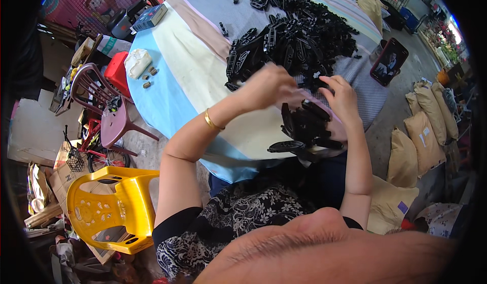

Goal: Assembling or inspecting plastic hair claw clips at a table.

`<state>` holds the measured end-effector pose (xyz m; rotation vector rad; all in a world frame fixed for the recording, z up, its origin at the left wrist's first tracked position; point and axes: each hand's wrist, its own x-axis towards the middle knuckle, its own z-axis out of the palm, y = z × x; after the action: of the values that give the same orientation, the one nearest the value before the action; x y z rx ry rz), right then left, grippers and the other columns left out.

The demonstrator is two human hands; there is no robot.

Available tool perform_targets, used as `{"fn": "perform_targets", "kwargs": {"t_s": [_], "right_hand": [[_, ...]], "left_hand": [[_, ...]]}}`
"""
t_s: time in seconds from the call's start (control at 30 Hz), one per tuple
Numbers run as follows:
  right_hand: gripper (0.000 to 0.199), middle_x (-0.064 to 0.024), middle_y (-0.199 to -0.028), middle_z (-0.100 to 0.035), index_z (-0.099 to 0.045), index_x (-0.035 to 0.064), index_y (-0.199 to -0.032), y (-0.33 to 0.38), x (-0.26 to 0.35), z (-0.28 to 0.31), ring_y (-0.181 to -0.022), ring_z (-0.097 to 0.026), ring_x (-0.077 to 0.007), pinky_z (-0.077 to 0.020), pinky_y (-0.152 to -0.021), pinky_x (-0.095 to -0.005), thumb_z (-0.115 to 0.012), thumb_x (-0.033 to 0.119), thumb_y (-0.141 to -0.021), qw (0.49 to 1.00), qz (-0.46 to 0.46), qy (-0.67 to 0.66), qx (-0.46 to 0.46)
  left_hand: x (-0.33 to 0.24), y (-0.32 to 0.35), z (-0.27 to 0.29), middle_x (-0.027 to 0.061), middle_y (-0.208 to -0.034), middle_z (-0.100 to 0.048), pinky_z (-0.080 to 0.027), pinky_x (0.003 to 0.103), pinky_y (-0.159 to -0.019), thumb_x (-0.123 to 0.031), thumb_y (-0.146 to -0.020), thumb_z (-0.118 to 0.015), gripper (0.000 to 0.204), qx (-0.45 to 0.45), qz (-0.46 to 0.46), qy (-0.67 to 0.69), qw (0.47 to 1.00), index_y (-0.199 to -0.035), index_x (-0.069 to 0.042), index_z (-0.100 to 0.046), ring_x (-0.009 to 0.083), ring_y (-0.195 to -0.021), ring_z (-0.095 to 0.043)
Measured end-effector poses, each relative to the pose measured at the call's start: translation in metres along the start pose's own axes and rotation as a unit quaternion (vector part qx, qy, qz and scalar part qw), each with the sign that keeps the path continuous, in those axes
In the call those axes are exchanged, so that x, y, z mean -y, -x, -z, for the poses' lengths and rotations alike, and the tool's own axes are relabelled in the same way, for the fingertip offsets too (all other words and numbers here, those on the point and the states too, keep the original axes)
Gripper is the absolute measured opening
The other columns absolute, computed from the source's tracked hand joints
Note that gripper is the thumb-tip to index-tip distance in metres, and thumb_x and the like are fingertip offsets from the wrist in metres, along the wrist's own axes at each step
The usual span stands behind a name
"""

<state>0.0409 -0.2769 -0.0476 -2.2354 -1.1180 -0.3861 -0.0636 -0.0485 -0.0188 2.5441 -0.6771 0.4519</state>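
A big heap of small, elongated black plastic pieces (299,45), many with slots, covers the far part of a striped cloth (177,76). My left hand (269,87), with a gold bangle (212,120) on its wrist, hovers at the near edge of the heap. Its fingers are curled together; motion blurs the tips, and what they hold cannot be made out. My right hand (341,98) is beside it, thumb and forefinger apart, close to a black piece with a pale mark (316,75). Below both hands, a smaller cluster of black pieces (304,126) lies at the near edge, above my lap.
A phone (389,61) stands propped up on the right. On the left are a white bundle (137,63), small brown bits (147,84) and a blue box (150,18). Yellow (122,203) and mauve (122,124) chairs stand left; filled sacks (423,137) stand right.
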Motion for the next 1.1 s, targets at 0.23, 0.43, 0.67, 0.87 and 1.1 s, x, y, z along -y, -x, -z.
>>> {"fn": "perform_targets", "kwargs": {"t_s": [0.23, 0.43, 0.67, 0.87, 1.1], "right_hand": [[0.014, -0.0094, -0.085, -0.062, -0.062, 0.0045, -0.089, 0.0, -0.006, -0.009, -0.079, -0.061, -0.0277, -0.0491, -0.068, -0.0366, -0.065, 0.011, -0.077, 0.998, -0.025, 0.061, -0.009], [0.015, -0.0119, -0.082, -0.063, -0.061, 0.0027, -0.091, 0.0, -0.005, 0.001, -0.074, -0.062, -0.0292, -0.0495, -0.066, -0.0374, -0.063, 0.006, -0.077, 0.996, -0.021, 0.001, -0.088], [0.011, -0.0079, -0.08, -0.066, -0.061, 0.0008, -0.089, 0.006, 0.022, 0.014, -0.071, -0.064, -0.014, -0.0502, -0.064, -0.0246, -0.065, 0.004, -0.08, 0.954, -0.123, -0.269, -0.056], [0.012, -0.0038, -0.078, -0.065, -0.061, -0.0007, -0.088, 0.012, 0.047, 0.019, -0.072, -0.061, -0.0086, -0.0496, -0.064, -0.0214, -0.068, 0.002, -0.079, 0.879, -0.124, -0.46, -0.035], [0.012, -0.0076, -0.076, -0.065, -0.063, 0.0001, -0.086, 0.014, 0.064, 0.023, -0.068, -0.063, -0.0171, -0.05, -0.062, -0.0255, -0.069, 0.002, -0.076, 0.968, -0.01, -0.227, -0.107]], "left_hand": [[0.032, 0.001, -0.016, 0.0069, -0.097, -0.054, -0.044, 0.035, -0.078, -0.01, -0.066, -0.065, 0.028, -0.029, 0.099, -0.229, 0.968, -0.094, -0.014, -0.062, 0.0263, -0.091, -0.05], [0.025, -0.002, -0.016, 0.007, -0.088, -0.055, -0.046, 0.033, -0.073, -0.012, -0.07, -0.066, 0.024, -0.094, 0.039, -0.184, 0.978, -0.091, -0.007, -0.056, 0.0235, -0.083, -0.053], [0.001, -0.007, -0.021, 0.0127, -0.098, -0.062, -0.049, 0.025, -0.062, -0.011, -0.086, -0.06, 0.027, -0.14, 0.266, 0.48, 0.824, -0.108, -0.001, -0.045, 0.0125, -0.067, -0.057], [-0.013, -0.004, -0.036, 0.0119, -0.1, -0.061, -0.056, 0.027, -0.071, -0.006, -0.088, -0.057, 0.036, -0.038, 0.278, 0.744, 0.606, -0.122, -0.003, -0.048, 0.0147, -0.075, -0.063], [-0.018, 0.0, -0.037, 0.008, -0.088, -0.065, -0.056, 0.025, -0.07, 0.0, -0.082, -0.063, 0.03, -0.054, 0.248, 0.661, 0.706, -0.111, -0.002, -0.057, 0.0143, -0.074, -0.065]]}}
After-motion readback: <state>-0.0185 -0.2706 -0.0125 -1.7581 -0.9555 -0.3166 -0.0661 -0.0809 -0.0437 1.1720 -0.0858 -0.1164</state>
